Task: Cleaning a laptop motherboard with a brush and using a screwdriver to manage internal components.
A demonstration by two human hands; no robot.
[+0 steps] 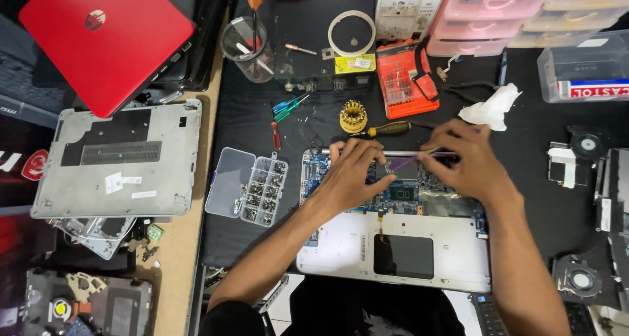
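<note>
Near edge: opened silver laptop base (341, 251), blue-green circuit board (400, 195) exposed in its far half. Left hand (347, 178) lies on the board, fingers bent, apparently pinning a small part. Right hand (475, 162) pinches a thin purple tool (413, 158) aimed at the same spot. Left of these, clear compartmented screw box (247, 186). Farther: yellow-handled screwdriver (390, 129), orange bit case (403, 80), yellow rectangular label (354, 63), crumpled white tissue (491, 106).
</note>
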